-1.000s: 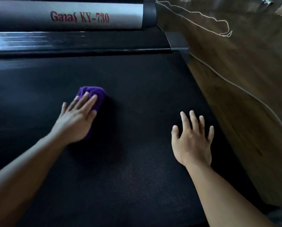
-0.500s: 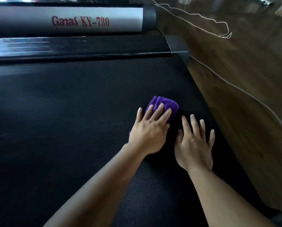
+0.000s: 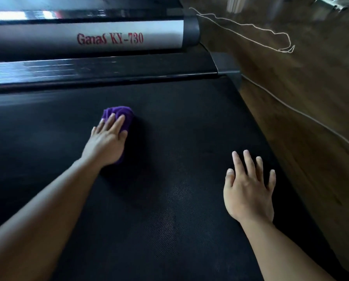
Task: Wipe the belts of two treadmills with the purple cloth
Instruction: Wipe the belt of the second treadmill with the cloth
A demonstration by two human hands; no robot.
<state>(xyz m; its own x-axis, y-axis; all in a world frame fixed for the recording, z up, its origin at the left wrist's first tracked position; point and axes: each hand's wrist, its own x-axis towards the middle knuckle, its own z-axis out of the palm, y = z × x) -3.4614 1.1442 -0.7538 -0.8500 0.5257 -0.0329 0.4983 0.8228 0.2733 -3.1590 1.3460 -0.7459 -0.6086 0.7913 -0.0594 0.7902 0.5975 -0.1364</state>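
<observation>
Belt-wiping step, judged under way on one treadmill: the left hand (image 3: 106, 141), fingers straight and close together, presses the bunched purple cloth (image 3: 120, 114) onto the black belt (image 3: 179, 128), left of centre near its front end. The right hand (image 3: 248, 191), fingers spread, rests palm-down by the belt's right edge. The next stroke likely calls for sliding the cloth sideways under steady pressure.

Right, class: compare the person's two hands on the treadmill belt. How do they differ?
The left hand presses the purple cloth; the right hand lies bare on the belt. The left hand's fingers are close together, the right hand's spread. The left hand is farther up the belt, the right nearer its right edge. Both are flat, palm down.
</observation>
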